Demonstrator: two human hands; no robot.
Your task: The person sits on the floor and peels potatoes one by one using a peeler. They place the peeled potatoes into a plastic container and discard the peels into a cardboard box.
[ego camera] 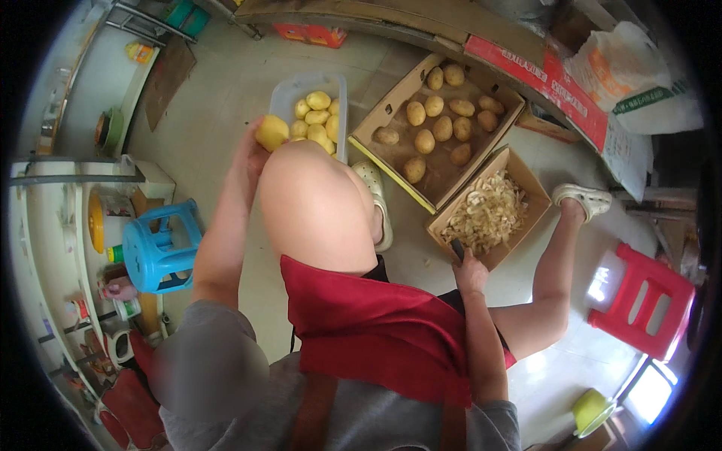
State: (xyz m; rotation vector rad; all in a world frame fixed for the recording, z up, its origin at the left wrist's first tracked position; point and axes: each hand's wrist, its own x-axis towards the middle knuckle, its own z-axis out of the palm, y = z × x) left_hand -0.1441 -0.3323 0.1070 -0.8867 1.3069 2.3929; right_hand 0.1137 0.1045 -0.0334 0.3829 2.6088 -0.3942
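My left hand (256, 147), partly hidden by my knee, holds a peeled potato (272, 133) beside a clear plastic tub (281, 93). Peeled yellow potatoes (317, 117) lie in the tub. In my right hand (471, 275) is a dark-handled tool (457, 248), probably a peeler; its working end cannot be made out. That hand is at the near edge of a small cardboard box (533, 206) filled with potato peelings (488, 211). Beyond it, a larger cardboard tray (389, 175) holds several unpeeled potatoes (443, 128).
A blue plastic stool (144, 248) stands at the left, a red plastic stool (663, 310) at the right. My feet in pale clogs (586, 202) flank the small box. A yellow-green basin (589, 414) lies at the lower right. Shelving (73, 179) lines the left side.
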